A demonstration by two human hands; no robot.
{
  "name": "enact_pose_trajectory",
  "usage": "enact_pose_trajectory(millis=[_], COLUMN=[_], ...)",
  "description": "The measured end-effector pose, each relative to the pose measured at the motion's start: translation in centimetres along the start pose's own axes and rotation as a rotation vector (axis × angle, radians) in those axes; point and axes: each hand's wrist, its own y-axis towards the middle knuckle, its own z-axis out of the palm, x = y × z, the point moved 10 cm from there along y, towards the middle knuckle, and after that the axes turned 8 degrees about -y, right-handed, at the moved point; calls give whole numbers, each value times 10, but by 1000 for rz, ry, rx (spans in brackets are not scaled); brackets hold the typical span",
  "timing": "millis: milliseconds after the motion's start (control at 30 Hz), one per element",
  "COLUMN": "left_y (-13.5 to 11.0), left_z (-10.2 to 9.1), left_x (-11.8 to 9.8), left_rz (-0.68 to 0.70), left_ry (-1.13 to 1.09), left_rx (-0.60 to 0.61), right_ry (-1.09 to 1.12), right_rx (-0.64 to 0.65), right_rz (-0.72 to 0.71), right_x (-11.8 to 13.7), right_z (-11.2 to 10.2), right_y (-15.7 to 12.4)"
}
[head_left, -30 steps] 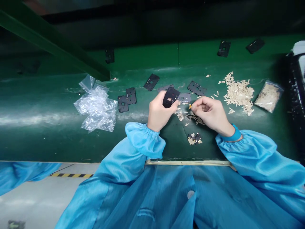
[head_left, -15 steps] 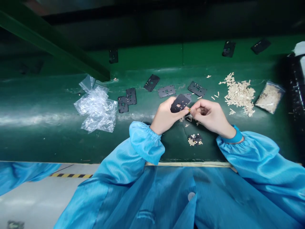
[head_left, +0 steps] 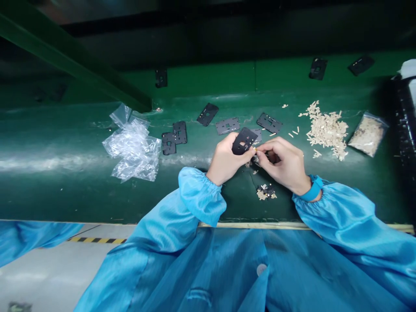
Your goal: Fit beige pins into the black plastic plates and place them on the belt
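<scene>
My left hand (head_left: pixel 225 159) is closed around a black rectangular plate (head_left: pixel 244 141) with small cut-outs, tilted above the bench. At the plate's lower right corner, my right hand (head_left: pixel 283 164) pinches a tiny yellow piece (head_left: pixel 255 150) between thumb and forefinger. Its exact kind is too small to make out. Below the hands lies a little pile of black and cream bits (head_left: pixel 266 191). More small bits sit partly hidden under my right fingers. Just beyond the hands lie a grey plate (head_left: pixel 227 126) and another black plate (head_left: pixel 269 123).
A heap of cream strips (head_left: pixel 328 130) and a zip bag (head_left: pixel 368 134) of them lie to the right. Clear plastic bags (head_left: pixel 133 145) are piled left, beside overlapping black plates (head_left: pixel 169 143). A green post (head_left: pixel 126 93) rises at the back left. Another person's blue sleeve (head_left: pixel 35 236) shows lower left.
My right hand has shifted slightly left and its wrist has turned, bringing the fingertips closer against the plate's corner. My left hand still holds the plate, which is turned a little more upright.
</scene>
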Motion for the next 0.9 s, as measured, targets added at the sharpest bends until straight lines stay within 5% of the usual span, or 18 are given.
enact_pose_trajectory(millis=[267,433,700,900], left_y=[-2,-7,-14,-14], left_z=[-12,-15,-10,-8], left_x=[-14,-29,-42,-38], left_rz=[183,344,548,524], left_ry=[210,252,322,327], left_rx=[-41,5,52,75], right_ry=[-38,14,879,1247], right_rx=[-105,8,555,665], right_rz=[229,239,696,804], right_x=[-37,-41,-38,-19], right_z=[-14,-5,53,65], right_y=[7,8,-20,-31])
